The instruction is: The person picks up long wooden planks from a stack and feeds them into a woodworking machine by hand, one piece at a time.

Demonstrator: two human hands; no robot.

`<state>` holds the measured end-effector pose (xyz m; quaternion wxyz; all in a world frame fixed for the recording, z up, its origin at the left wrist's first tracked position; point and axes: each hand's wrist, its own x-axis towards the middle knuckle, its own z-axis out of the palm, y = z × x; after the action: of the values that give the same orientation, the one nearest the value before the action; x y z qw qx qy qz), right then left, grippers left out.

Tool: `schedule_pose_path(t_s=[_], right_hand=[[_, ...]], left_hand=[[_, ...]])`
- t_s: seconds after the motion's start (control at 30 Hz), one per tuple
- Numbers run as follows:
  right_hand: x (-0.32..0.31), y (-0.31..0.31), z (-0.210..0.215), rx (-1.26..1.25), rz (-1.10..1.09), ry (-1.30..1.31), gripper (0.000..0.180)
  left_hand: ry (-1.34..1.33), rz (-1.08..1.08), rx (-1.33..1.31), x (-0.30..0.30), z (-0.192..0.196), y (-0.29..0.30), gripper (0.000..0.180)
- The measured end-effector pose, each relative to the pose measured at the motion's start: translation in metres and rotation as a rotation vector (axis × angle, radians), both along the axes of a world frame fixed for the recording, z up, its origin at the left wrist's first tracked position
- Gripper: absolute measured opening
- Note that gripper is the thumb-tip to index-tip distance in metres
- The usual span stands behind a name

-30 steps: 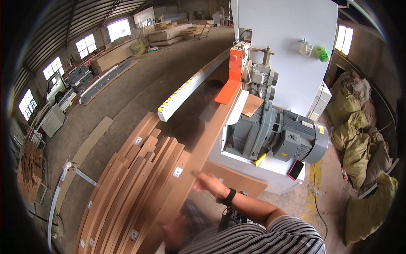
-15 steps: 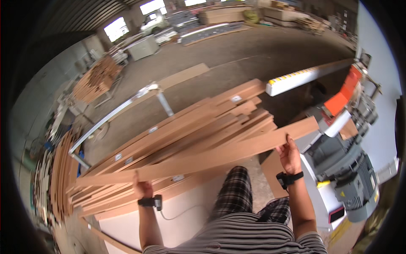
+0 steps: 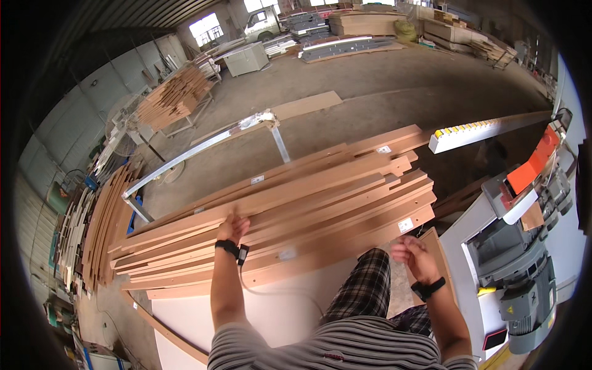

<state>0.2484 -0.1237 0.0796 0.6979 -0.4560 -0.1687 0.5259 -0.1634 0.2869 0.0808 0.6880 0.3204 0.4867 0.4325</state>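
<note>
Head view: a stack of long brown boards (image 3: 290, 213) lies before a worker. The left hand (image 3: 232, 228) rests flat on a middle board; the right hand (image 3: 414, 256), loosely curled and holding nothing, hovers just off the stack's near right end. Right of the stack stands a grey motor machine (image 3: 524, 259). No containers show.

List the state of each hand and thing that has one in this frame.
Left hand: flat on the boards, palm down.
Right hand: open, just off the boards' near edge, holding nothing.
Boards: stacked flat, ends staggered.
Roller rail: bare.
Far board stack: piled on a frame.
</note>
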Motion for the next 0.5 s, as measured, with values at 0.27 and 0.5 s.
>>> schedule_pose_path(t_s=[0.27,0.5], right_hand=[[-0.003,-0.058,-0.032,-0.237,-0.145,-0.016,0.026],[0.033,-0.113,-0.137,-0.47,-0.146,-0.165,0.024]], left_hand=[[1.045,-0.117,0.861,-0.002,-0.062,-0.02,0.031],[1.625,-0.094,1.159,0.011,-0.123,-0.01,0.051]])
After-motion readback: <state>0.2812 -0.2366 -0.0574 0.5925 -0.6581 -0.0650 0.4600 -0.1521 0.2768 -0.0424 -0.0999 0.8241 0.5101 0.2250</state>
